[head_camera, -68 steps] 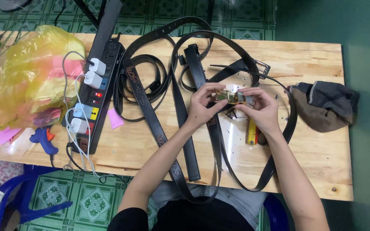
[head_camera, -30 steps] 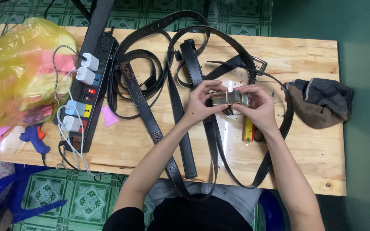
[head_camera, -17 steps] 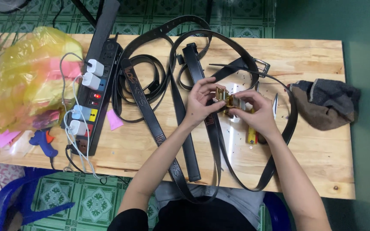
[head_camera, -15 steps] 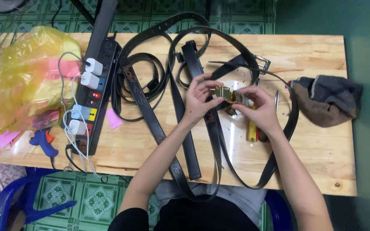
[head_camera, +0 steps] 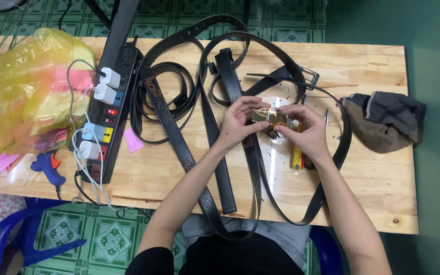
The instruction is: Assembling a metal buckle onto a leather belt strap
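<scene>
Over the middle of the wooden table (head_camera: 373, 188), my left hand (head_camera: 240, 121) and my right hand (head_camera: 304, 130) both pinch a small gold-coloured belt buckle (head_camera: 268, 117). The buckle sits at the end of a black leather belt (head_camera: 253, 153) that runs down off the table's near edge. Several other black belts (head_camera: 171, 97) lie looped and crossed on the table to the left and behind my hands. Under my right hand lies a yellow and red tool (head_camera: 297, 155), partly hidden.
A black power strip (head_camera: 109, 109) with white chargers plugged in runs along the left. A yellow plastic bag (head_camera: 24, 91) fills the far left. A blue glue gun (head_camera: 47, 165) lies near the left front edge. A grey-brown cloth (head_camera: 383, 119) sits at the right.
Both hands have stayed on the buckle, turning it slightly between the fingers. The camera view has shifted a little; the belts have not moved.
</scene>
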